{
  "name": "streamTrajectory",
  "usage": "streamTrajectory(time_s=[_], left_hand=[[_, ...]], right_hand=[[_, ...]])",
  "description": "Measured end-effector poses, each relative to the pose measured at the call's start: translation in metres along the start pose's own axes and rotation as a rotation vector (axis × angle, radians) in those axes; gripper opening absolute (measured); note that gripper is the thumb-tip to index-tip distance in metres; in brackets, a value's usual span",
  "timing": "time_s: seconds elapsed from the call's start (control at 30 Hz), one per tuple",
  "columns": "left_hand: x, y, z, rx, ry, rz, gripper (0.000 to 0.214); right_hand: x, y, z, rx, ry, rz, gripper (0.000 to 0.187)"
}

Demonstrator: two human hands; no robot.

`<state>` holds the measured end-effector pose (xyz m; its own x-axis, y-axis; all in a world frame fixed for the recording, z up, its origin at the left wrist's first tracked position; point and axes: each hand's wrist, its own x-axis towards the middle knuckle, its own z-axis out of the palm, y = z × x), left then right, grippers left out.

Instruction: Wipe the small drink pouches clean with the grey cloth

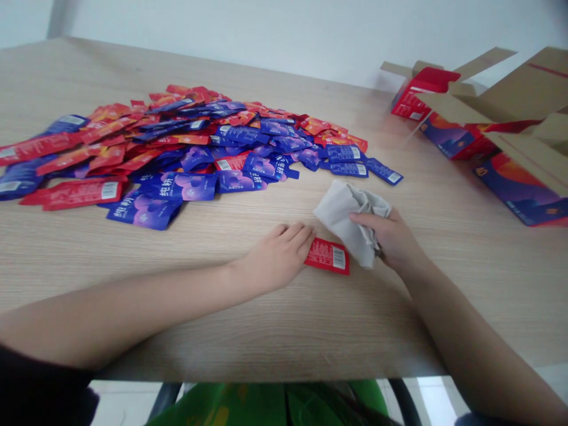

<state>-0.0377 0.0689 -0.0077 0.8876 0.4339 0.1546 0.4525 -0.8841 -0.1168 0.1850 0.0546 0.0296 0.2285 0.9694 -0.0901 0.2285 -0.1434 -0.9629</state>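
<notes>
A small red sachet (327,255) lies flat on the table with its printed back and white barcode label facing up. Over its left end rest the fingers of my left hand (283,254), close together and holding it against the tabletop; the thumb is hidden. My right hand (398,241) is closed around a bunched, light grey cloth (344,213), thumb on top. The cloth's lower edge hangs just beside the right end of the sachet. Beyond both hands spreads a large heap of red-orange sachets (82,192) and blue-purple sachets (146,210).
At the right stand several printed cardboard boxes with open flaps: a red one (406,100) at the back, a blue-and-orange one (448,136) and another (523,192) nearer. A few blue sachets (384,171) lie at the heap's right end. The wooden table (248,337) meets a white wall.
</notes>
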Motion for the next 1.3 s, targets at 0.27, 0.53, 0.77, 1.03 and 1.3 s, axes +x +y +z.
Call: streamTrajectory(time_s=[0.27,0.53,0.77,1.03,1.3], left_hand=[[0.001,-0.002,-0.004,-0.022,-0.094,-0.222,0.047],[-0.002,-0.001,-0.016,-0.017,-0.195,-0.294,0.064],[-0.014,0.018,-0.030,0.029,-0.366,-0.412,0.072],[-0.012,0.027,-0.021,0.013,-0.331,-0.383,0.084],[-0.015,0.025,-0.023,-0.019,-0.270,-0.336,0.072]], right_hand=[[-0.014,-0.009,0.026,0.293,-0.195,0.390,0.026],[-0.008,0.015,0.028,0.114,-0.150,0.127,0.018],[-0.005,0.017,0.023,0.060,-0.125,0.147,0.018],[-0.005,0.010,0.013,0.124,0.081,-0.070,0.029],[-0.045,0.014,0.063,-0.950,-0.156,-0.605,0.055]])
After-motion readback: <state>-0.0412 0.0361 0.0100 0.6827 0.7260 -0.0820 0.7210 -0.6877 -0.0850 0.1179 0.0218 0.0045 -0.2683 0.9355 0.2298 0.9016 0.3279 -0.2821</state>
